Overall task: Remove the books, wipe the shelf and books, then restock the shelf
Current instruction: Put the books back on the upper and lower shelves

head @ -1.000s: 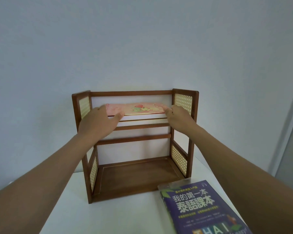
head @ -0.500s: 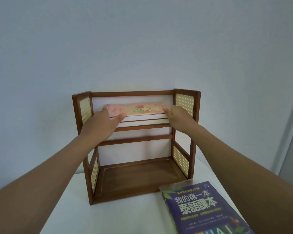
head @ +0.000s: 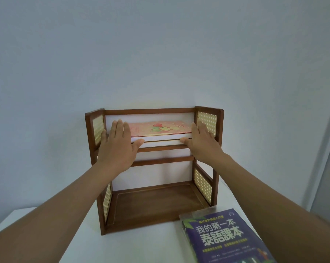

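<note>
Books (head: pixel 160 130) are seen stacked flat on the upper tier of the shelf (head: pixel 218 130), a pink cover on top. At the stack's left end the left hand (head: pixel 118 147) is laid with fingers straight over the cover and thumb at the front edge. At the right end the right hand (head: pixel 202 143) is placed likewise, spread, nothing pinched. Whether the stack is leaving or being seated cannot be told. It is best kept level and square, clear of the side panels. A purple book (head: pixel 223 238) lies on the tabletop (head: pixel 46 234).
</note>
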